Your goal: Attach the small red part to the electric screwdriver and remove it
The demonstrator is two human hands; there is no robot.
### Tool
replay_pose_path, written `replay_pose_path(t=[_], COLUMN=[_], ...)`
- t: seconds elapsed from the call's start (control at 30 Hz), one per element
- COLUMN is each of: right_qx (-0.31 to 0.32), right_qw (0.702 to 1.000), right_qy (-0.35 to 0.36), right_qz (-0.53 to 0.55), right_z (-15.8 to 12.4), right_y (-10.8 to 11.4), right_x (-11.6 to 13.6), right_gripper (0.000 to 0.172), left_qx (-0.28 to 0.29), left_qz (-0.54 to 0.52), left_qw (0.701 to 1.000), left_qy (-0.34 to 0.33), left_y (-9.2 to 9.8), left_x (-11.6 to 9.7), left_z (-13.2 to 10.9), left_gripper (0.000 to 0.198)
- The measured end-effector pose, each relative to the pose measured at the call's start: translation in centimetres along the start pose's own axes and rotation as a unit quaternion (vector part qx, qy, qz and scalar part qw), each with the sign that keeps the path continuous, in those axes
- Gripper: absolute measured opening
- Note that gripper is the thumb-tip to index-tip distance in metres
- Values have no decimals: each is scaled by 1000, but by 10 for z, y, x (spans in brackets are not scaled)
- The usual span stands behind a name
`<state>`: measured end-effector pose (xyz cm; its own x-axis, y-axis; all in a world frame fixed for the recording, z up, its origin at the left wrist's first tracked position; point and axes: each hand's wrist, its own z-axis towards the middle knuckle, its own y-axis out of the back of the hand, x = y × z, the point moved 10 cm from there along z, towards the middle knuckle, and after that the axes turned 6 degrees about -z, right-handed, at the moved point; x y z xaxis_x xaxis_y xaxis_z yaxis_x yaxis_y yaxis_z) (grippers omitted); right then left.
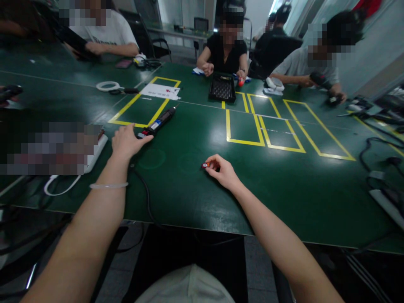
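Observation:
My left hand is at the rear end of a dark electric screwdriver with a blue and white label. Its thumb touches or nearly touches the tool, while the fingers are spread on the far side. The screwdriver lies slantwise on the green table, its thin tip pointing away to the right. In my right hand, just above or on the table, thumb and fingertips pinch a small red, orange and white object. It is too small to name.
Yellow tape rectangles mark the table. A paper sheet, white ring and black tray lie farther back. A white-edged box and cable are near my left arm. Several people sit around the table.

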<state>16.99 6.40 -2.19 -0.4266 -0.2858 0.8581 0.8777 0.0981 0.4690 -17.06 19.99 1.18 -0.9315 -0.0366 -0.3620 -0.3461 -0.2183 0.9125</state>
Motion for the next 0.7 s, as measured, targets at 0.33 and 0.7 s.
replay_pose_path(t=[0.33, 0.7], right_qx=[-2, -11], right_qw=[1000, 1000], right_qy=[-2, -4], right_qz=[-1, 17], right_z=[0, 1], right_y=[0, 2], right_x=[-2, 1], right_gripper=[19, 20], left_qx=[111, 107], left_qz=[6, -2], left_qw=[993, 994], left_qy=[47, -36], left_y=[-25, -35], left_x=[10, -45], left_z=[6, -21], left_gripper=[84, 67])
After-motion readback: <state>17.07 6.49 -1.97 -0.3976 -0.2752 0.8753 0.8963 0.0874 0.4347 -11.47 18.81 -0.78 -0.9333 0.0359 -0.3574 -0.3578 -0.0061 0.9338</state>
